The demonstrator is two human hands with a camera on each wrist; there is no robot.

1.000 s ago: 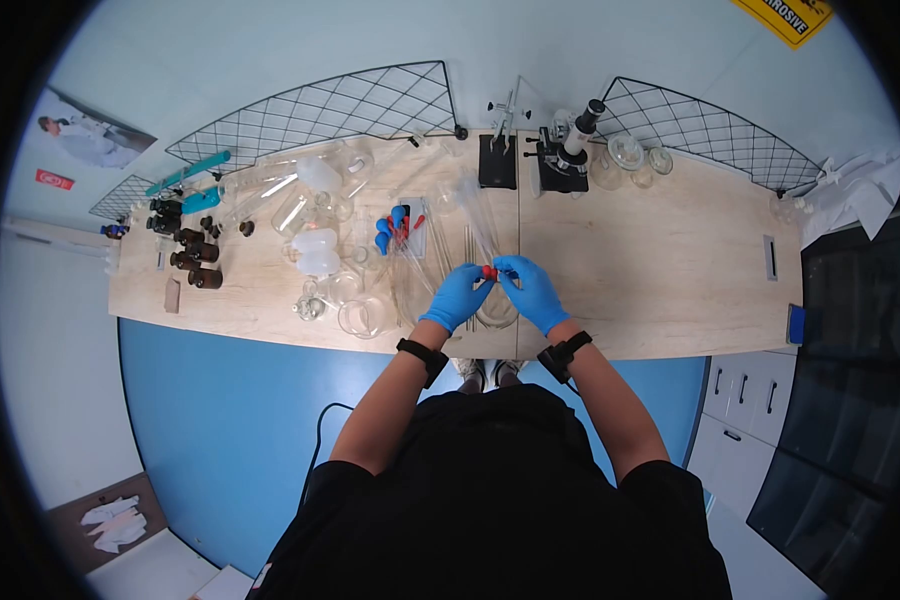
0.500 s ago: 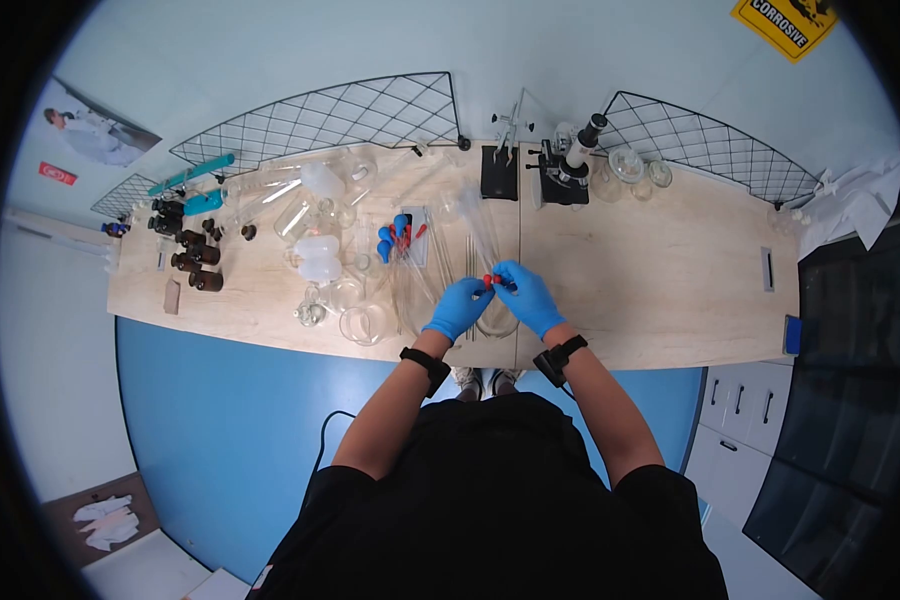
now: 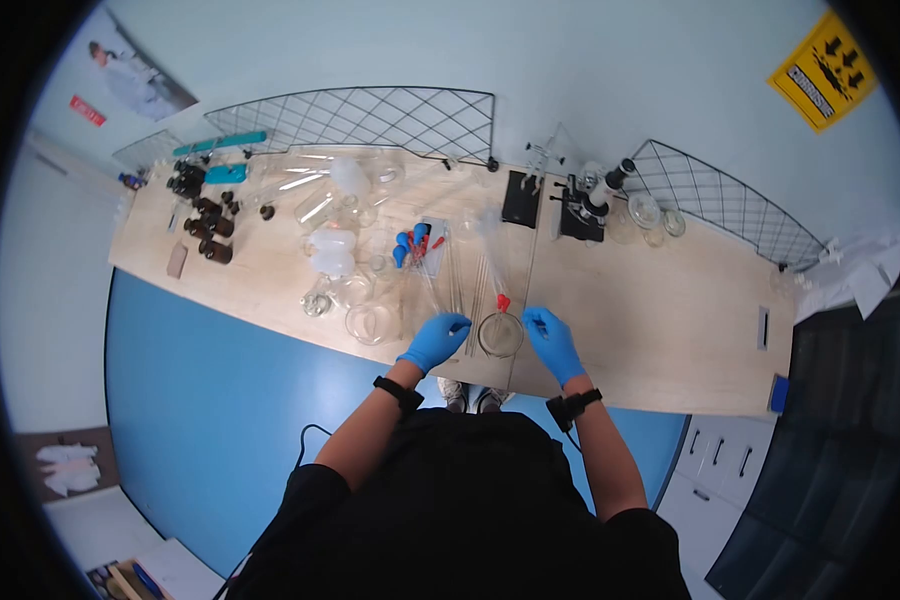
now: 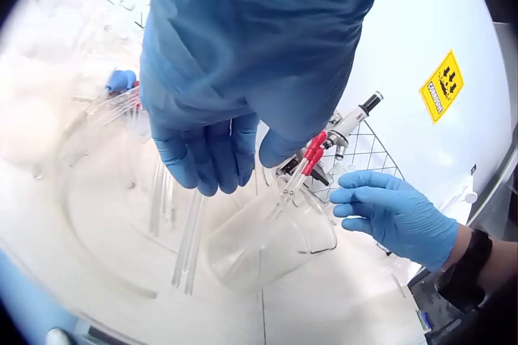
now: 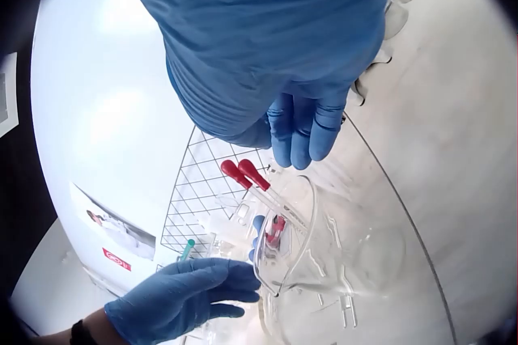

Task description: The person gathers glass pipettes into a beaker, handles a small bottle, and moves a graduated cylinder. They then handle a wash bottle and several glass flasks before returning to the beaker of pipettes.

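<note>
Two glass droppers with red rubber bulbs (image 5: 253,173) lean in a clear glass beaker (image 4: 243,260), bulbs above the rim. My blue-gloved left hand (image 3: 436,341) hovers to the left of the beaker, fingers relaxed and holding nothing. On the other side is my gloved right hand (image 3: 554,342), apart from the beaker, its fingers loosely bent with nothing in them. Thin glass rods (image 4: 188,252) lie on the table between the left hand and the beaker.
Left of the hands stand clear glassware (image 3: 371,324), white plastic bottles (image 3: 332,262) and blue rubber bulbs (image 3: 401,256). Brown bottles (image 3: 216,250) are further left. A microscope (image 3: 595,200) and a stand with a black base (image 3: 521,198) are at the back by the wire racks (image 3: 370,120).
Both hands were together at the red dropper bulbs over the beaker. They have let go and moved apart, left and right, and the droppers now rest in the beaker. The head view has tilted.
</note>
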